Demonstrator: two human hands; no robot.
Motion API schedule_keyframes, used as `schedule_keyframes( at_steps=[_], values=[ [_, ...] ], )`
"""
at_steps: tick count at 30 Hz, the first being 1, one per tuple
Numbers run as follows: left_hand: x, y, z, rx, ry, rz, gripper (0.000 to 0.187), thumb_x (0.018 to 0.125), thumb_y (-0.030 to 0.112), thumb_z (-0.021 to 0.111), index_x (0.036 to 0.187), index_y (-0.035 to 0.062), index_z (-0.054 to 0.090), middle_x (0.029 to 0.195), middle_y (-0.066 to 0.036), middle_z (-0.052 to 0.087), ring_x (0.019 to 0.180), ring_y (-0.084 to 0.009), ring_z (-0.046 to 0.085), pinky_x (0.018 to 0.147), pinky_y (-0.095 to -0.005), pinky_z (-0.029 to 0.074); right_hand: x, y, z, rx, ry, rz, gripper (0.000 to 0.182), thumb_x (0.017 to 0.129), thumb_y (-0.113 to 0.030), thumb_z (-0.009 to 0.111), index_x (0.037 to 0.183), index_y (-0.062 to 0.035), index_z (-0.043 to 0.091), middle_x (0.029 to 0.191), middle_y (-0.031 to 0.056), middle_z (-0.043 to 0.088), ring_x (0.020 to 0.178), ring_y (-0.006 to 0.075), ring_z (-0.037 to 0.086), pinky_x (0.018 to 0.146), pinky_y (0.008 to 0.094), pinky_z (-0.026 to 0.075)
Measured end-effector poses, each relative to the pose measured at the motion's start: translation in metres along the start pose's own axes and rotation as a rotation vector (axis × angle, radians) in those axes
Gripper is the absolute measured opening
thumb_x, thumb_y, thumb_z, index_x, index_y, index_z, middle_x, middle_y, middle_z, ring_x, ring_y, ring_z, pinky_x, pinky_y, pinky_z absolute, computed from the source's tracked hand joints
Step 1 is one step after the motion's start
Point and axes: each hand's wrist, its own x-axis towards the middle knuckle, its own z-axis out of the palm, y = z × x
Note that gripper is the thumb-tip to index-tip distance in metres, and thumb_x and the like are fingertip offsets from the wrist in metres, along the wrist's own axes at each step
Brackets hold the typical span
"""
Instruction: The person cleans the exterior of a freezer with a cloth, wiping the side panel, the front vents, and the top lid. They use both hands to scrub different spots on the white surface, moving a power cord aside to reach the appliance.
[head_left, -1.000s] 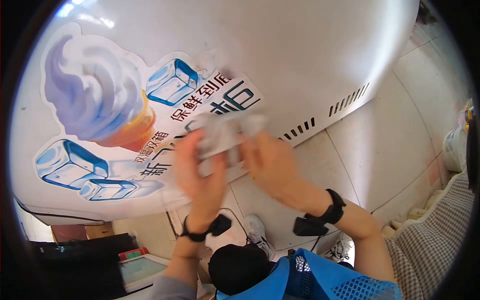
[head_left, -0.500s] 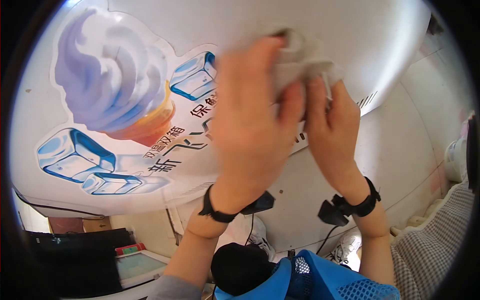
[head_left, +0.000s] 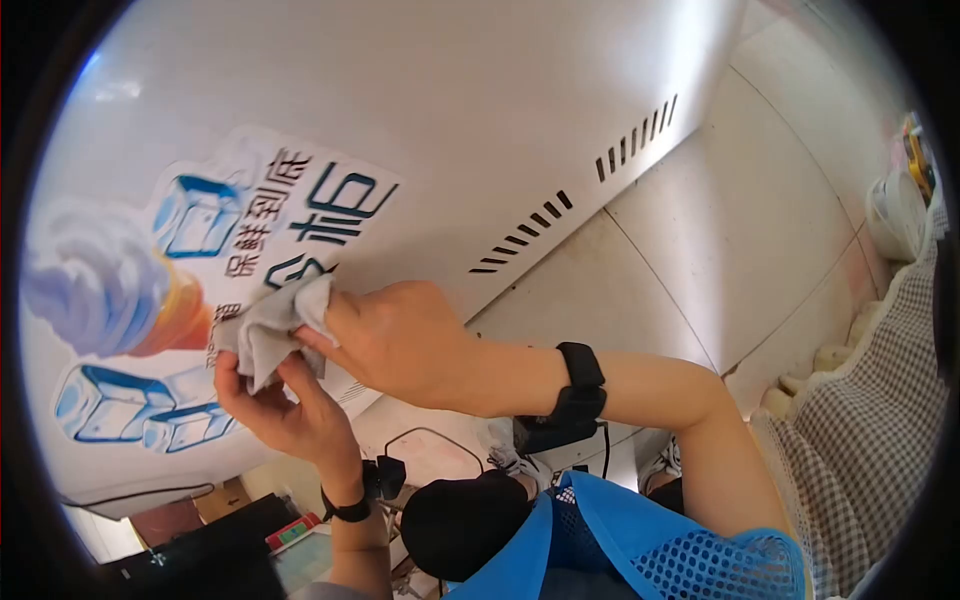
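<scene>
A crumpled grey cloth [head_left: 275,325] is pinched between both hands, close in front of the white chest freezer [head_left: 430,130]. My left hand [head_left: 290,405] grips its lower edge from below, thumb and fingers closed on it. From the right, my right hand [head_left: 395,340] holds the cloth's upper right side, with the thumb and fingertips pressed together. Behind the cloth, the printed sticker [head_left: 345,205] shows dark Chinese characters, ice cubes and an ice cream cone [head_left: 115,285]; the cloth covers some of the lettering.
Slotted vents [head_left: 520,235] run along the freezer's lower edge, beside the tiled floor [head_left: 640,290]. A checkered cloth [head_left: 870,420] hangs at the right, near a white bucket [head_left: 895,215]. A black cable [head_left: 430,432] trails near my shoes.
Both hands have moved left and down with the cloth, from the upper middle to the lettering. The view has shifted, showing more vents and floor.
</scene>
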Motion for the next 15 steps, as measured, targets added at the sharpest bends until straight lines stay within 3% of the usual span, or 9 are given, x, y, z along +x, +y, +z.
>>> schedule_keyframes(
  at_steps=[1,4,7,10,13,15],
  values=[
    [-0.003,-0.002,0.002,0.034,-0.002,0.013,0.043,0.091,-0.003,0.052,0.130,-0.0026,0.035,0.123,-0.021,0.049,0.103,-0.0254,0.057,0.087,-0.0339,0.049,-0.002,0.002,0.001,0.015,-0.037,0.000,0.025,0.087,-0.029,0.062,0.081,-0.0061,0.054,0.051,0.0096,0.053,0.044,0.0295,0.055,0.041,0.0370,0.043],
    [-0.010,-0.012,0.023,0.352,-0.109,0.300,0.045,0.087,-0.002,0.057,0.128,-0.0013,0.039,0.121,-0.018,0.045,0.095,-0.0240,0.057,0.074,-0.0295,0.053,-0.014,0.024,-0.007,-0.027,0.024,0.044,0.028,0.085,-0.028,0.063,0.076,-0.0038,0.054,0.050,0.0106,0.052,0.045,0.0305,0.055,0.042,0.0390,0.043],
    [-0.020,0.002,0.076,0.265,-0.248,0.387,0.043,0.080,-0.003,0.063,0.120,0.0007,0.049,0.113,-0.015,0.051,0.092,-0.0252,0.057,0.067,-0.0302,0.052,-0.035,0.069,-0.035,-0.171,0.053,0.124,0.028,0.084,-0.026,0.062,0.072,-0.0024,0.054,0.051,0.0131,0.053,0.046,0.0339,0.055,0.043,0.0420,0.042],
    [-0.031,0.024,0.145,0.241,-0.306,0.480,0.044,0.074,0.000,0.067,0.116,0.0060,0.055,0.108,-0.008,0.056,0.088,-0.0249,0.059,0.065,-0.0312,0.052,-0.056,0.116,-0.062,-0.285,0.122,0.294,0.026,0.090,-0.025,0.052,0.080,-0.0017,0.054,0.057,0.0164,0.058,0.049,0.0367,0.057,0.045,0.0456,0.043],
    [-0.044,0.053,0.202,0.183,-0.505,0.401,0.044,0.076,0.009,0.066,0.118,0.0101,0.052,0.109,-0.005,0.055,0.090,-0.0234,0.060,0.067,-0.0329,0.052,-0.067,0.152,-0.088,-0.245,0.249,0.576,0.026,0.093,-0.023,0.048,0.085,0.0008,0.053,0.066,0.0221,0.059,0.064,0.0427,0.058,0.056,0.0494,0.045],
    [-0.056,0.063,0.243,0.200,-0.565,0.388,0.043,0.078,0.012,0.064,0.119,0.0110,0.052,0.108,-0.006,0.055,0.091,-0.0232,0.060,0.068,-0.0336,0.052,-0.077,0.181,-0.108,-0.226,0.303,0.591,0.028,0.094,-0.024,0.046,0.089,0.0027,0.052,0.074,0.0254,0.060,0.075,0.0449,0.058,0.064,0.0499,0.045]
  ],
)
